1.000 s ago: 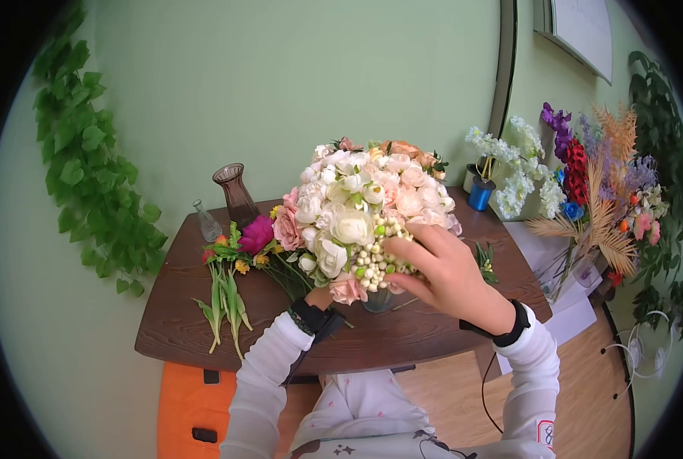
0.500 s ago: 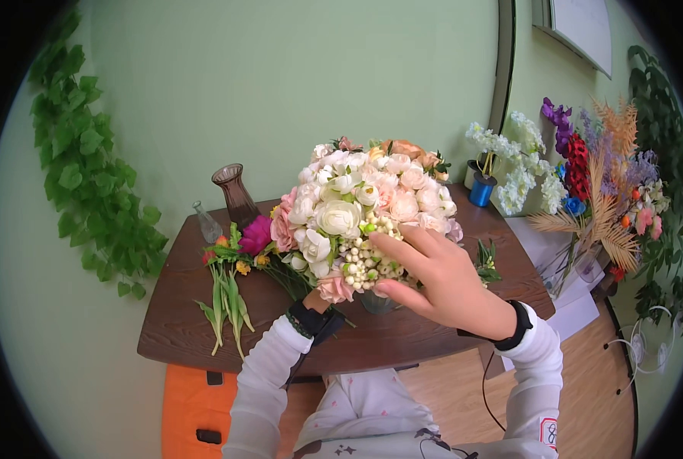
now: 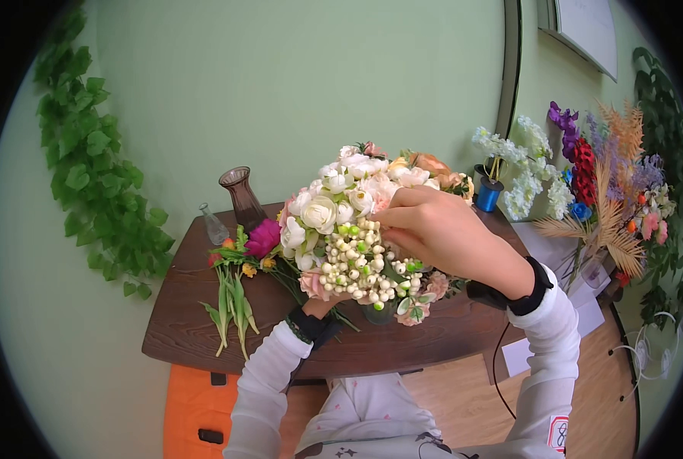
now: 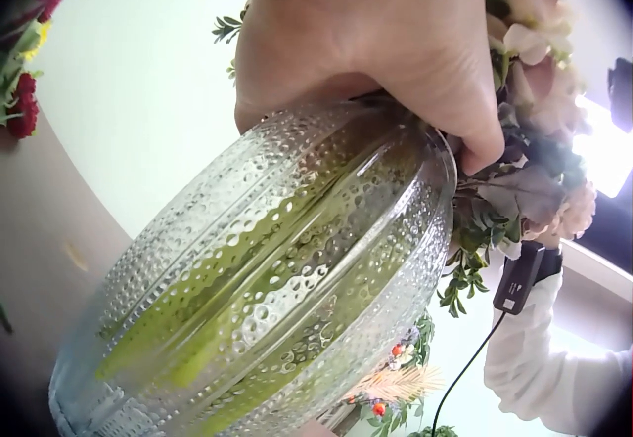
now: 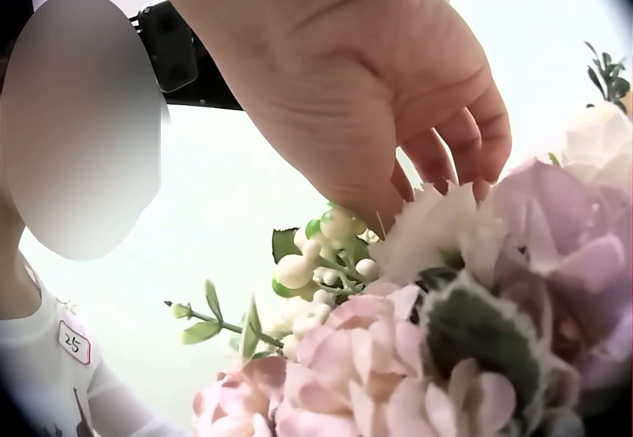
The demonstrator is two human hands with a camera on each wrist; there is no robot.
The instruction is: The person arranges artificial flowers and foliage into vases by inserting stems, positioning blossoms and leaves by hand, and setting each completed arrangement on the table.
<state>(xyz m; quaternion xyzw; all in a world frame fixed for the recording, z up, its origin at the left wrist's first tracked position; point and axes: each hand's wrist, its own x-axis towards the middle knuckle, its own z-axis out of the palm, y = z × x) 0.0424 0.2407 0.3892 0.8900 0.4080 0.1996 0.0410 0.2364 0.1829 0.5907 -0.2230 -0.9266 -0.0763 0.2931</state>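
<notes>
A large bouquet of white, pink and peach flowers (image 3: 319,214) stands in a textured glass vase (image 3: 379,312) near the table's front. Cream berries (image 3: 356,264) face the person. Below the blooms, the left hand (image 3: 322,306) is mostly hidden in the head view; in the left wrist view this hand (image 4: 366,42) grips around the top of the vase (image 4: 267,289), which shows green stems inside. The right hand (image 3: 448,237) reaches over the berries with bent fingers. In the right wrist view its fingertips pinch at a pale flower (image 5: 425,234), beside berries.
On the brown table (image 3: 196,329), a purple-brown vase (image 3: 242,195) and a small clear vase (image 3: 213,226) stand at the back left, near loose stems (image 3: 234,306) and a magenta flower (image 3: 262,239). A blue vase (image 3: 488,196) stands back right; more flowers (image 3: 584,172) stand beyond.
The right hand has risen from the berries toward the upper blooms, its fingers now bent. The bouquet has turned, so more of the berries and a lower pink flower show. The left hand stays low.
</notes>
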